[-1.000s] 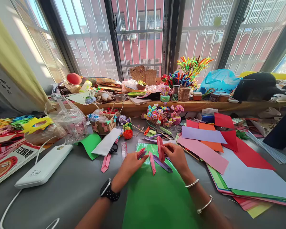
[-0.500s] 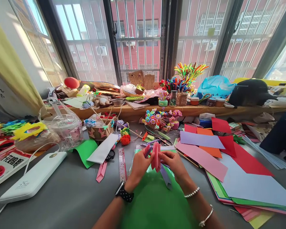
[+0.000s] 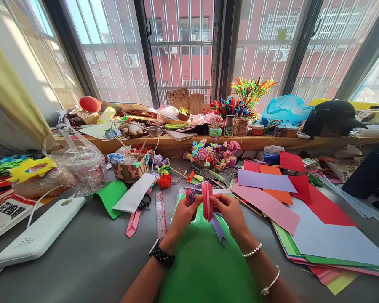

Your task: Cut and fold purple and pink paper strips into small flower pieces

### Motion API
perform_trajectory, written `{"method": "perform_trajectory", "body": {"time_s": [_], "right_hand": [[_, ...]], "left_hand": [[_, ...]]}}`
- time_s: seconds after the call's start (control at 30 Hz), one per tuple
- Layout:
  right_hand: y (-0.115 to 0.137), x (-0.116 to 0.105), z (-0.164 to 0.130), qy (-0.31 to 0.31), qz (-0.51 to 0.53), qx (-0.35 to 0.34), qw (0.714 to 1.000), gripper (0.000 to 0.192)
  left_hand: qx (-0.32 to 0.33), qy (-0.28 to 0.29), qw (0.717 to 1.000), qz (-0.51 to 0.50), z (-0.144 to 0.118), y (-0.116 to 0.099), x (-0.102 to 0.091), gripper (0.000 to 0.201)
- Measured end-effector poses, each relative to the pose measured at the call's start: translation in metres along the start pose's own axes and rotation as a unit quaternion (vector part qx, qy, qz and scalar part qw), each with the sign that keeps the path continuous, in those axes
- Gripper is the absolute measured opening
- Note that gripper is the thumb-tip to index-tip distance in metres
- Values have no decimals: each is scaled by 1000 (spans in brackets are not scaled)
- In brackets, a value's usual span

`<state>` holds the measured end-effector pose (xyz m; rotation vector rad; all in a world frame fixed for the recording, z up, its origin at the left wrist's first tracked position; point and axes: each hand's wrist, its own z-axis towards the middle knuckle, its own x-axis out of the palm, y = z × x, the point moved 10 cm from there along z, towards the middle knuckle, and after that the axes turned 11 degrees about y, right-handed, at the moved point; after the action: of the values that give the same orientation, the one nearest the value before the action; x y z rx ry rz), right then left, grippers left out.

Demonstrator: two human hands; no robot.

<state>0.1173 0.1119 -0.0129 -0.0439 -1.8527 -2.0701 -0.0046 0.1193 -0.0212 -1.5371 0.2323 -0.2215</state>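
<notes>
My left hand and my right hand meet above a green paper sheet on the grey table. Between their fingertips stands a folded pink paper piece, held upright by both hands. My left hand also grips a small bundle of folded pink and purple pieces. A purple folded strip lies on the green sheet just under my right hand. A black watch sits on my left wrist and two bracelets on my right.
A pink ruler, a pink folded strip and black scissors lie to the left. A white power bank rests at far left. Stacked coloured sheets spread on the right. Craft flowers and baskets crowd the sill.
My left hand came right to meet my right hand on the upright pink piece. The pink strip that lay on the green sheet is gone from it. The view shifted slightly.
</notes>
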Motion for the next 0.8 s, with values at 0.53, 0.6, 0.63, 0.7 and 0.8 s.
{"method": "perform_trajectory", "body": {"time_s": [0.53,0.6,0.63,0.7,0.8], "right_hand": [[7,8,-1,17,-66,-14,998,26],[13,4,-3,-9,-112,-29,993,25],[16,2,-4,-23,-137,-38,990,24],[21,1,-6,-37,-162,-49,985,24],[18,4,-6,-27,-124,-38,991,25]], "left_hand": [[-61,95,980,-164,1,16,18,40],[-66,99,978,-171,1,17,20,38],[-66,102,977,-176,1,17,21,37],[-61,113,974,-188,2,17,25,35],[-50,128,966,-218,3,16,30,34]]}}
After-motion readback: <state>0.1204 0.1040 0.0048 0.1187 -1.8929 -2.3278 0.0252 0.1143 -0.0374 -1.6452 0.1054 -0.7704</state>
